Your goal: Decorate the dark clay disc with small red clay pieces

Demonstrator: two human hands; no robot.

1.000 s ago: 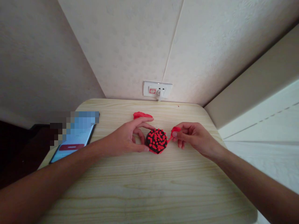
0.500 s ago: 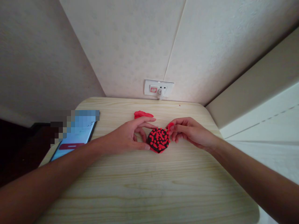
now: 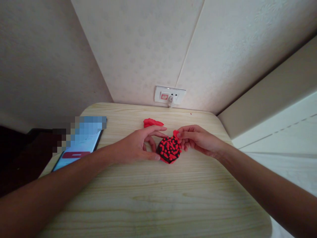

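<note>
A round dark clay disc lies on the wooden tabletop, its top dotted with red balls and short red strips. Red clay shows along its lower rim. My left hand curves round the disc's left side, thumb at the near edge and fingers at the far edge. Between thumb and forefinger, my right hand pinches a thin red clay strip against the disc's upper right edge. Its other fingers curl beside the disc. Behind my left fingers lies a flattened lump of red clay.
On the left of the table lies a phone with its screen lit, partly blurred out. A wall socket with a clear plug sits just past the far edge. White furniture flanks the right side.
The red strip in my right fingers has moved slightly left, closer over the disc's edge. My left hand stays at the disc. The whole view has shifted a little.
</note>
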